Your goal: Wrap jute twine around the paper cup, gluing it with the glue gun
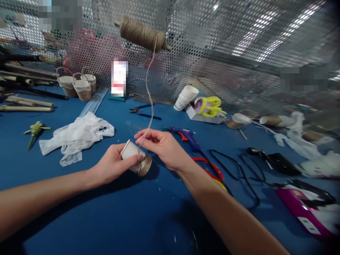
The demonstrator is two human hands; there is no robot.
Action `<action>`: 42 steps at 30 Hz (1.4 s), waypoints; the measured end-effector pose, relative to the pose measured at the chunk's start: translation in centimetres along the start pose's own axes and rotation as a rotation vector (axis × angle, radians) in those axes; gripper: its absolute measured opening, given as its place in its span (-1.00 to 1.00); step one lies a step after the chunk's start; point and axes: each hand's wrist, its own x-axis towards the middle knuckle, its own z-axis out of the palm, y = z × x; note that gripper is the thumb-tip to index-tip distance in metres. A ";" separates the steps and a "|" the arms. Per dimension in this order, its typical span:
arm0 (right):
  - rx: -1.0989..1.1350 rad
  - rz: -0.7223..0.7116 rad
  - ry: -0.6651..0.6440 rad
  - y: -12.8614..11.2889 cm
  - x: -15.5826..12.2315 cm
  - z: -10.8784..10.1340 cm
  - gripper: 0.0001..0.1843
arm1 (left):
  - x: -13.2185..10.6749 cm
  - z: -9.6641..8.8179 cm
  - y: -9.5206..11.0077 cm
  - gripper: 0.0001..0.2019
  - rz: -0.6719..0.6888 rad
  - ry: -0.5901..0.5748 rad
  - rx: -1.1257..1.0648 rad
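My left hand [115,161] is closed around a white paper cup [129,150] that lies tilted, with brown twine wound round its lower end. Above the cup, my right hand [162,145] pinches a strand of twine [149,94] between thumb and fingers. That strand hangs down from a large spool of jute twine [140,33] mounted on the mesh partition. Just right of my right hand a blue glue gun [186,136] lies on the table. Pliers [145,111] with blue handles rest behind my hands.
White lace [79,134] is heaped on the left of the blue table [106,216]. Several small twine baskets [82,89] stand behind it, near a phone [118,78]. Stacked paper cups [186,97] and yellow-handled scissors [209,106] sit at the back. A black cord [239,173] and purple power strip [302,212] occupy the right.
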 end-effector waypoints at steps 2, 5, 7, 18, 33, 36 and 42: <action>-0.021 -0.024 0.103 -0.2 -0.5 -0.4 -0.82 | 0.2 -0.2 0.2 -0.76 -0.037 0.040 -0.047; -0.132 -0.045 0.223 -1.2 -1.5 -1.1 -0.80 | 0.4 -0.3 0.6 -0.75 -0.116 0.072 -0.115; -0.218 -0.049 0.258 -1.9 -2.0 -1.4 -0.80 | 0.5 -0.3 0.9 -0.77 -0.151 0.065 -0.160; -0.449 -0.011 0.292 -1.8 -1.9 -1.7 -0.76 | 0.1 -0.1 1.2 -0.79 -0.148 -0.033 -0.108; -0.461 0.051 0.261 -1.2 -1.7 -1.3 -0.76 | -0.7 -0.3 0.9 -0.81 -0.073 -0.104 -0.070; -0.477 0.050 0.260 -1.2 -1.8 -1.2 -0.76 | -0.7 -0.2 1.0 -0.82 -0.065 -0.096 -0.092; -0.507 0.044 0.246 -1.3 -1.9 -1.1 -0.74 | -1.1 -0.1 1.1 -0.81 -0.035 -0.077 -0.063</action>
